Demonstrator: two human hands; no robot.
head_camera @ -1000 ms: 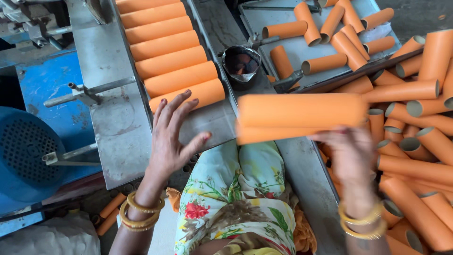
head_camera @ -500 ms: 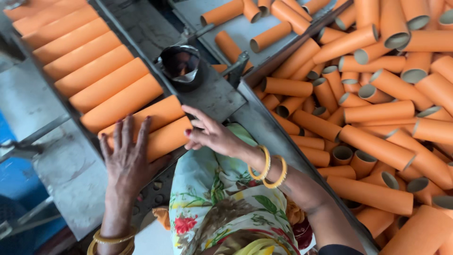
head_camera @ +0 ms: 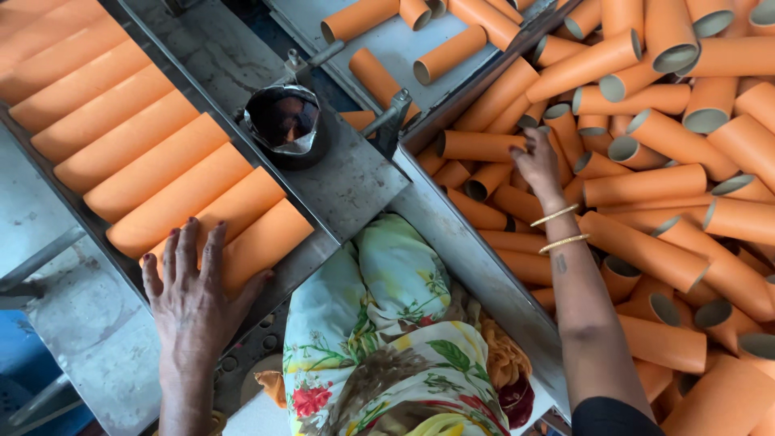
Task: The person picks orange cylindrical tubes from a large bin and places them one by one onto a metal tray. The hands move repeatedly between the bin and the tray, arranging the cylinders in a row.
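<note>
Orange cardboard tubes (head_camera: pixel 646 186), long hollow cylinders with grey open ends, lie heaped in a large pile on the right; a row of the same tubes (head_camera: pixel 153 173) lies side by side on the slanted grey metal tray (head_camera: pixel 355 182) on the left; the step looks like feeding the row from the pile, so the next move calls for closing on one tube; the left hand (head_camera: pixel 194 295) rests flat, fingers spread, on the nearest tube; the right hand (head_camera: pixel 539 165) reaches into the pile, fingers curled over a tube, grasp not yet closed; a small dark foil-lined cup (head_camera: pixel 286 125) sits between.
</note>
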